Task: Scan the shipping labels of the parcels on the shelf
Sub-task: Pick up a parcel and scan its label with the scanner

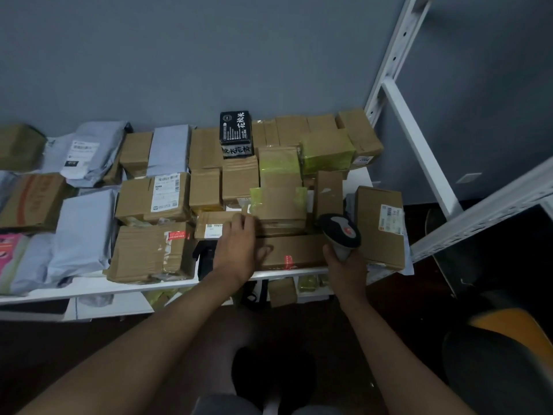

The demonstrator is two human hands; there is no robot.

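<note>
Gripping the handle of a grey barcode scanner (341, 232), the right hand (344, 262) aimed its head at the parcels. Left of it, the left hand (239, 244) lay with relaxed fingers on a small labelled carton (214, 226). Beyond both hands, cardboard boxes (281, 181) crowded the white shelf (143, 287); a black printed box (236, 133) stood farthest back.
</note>
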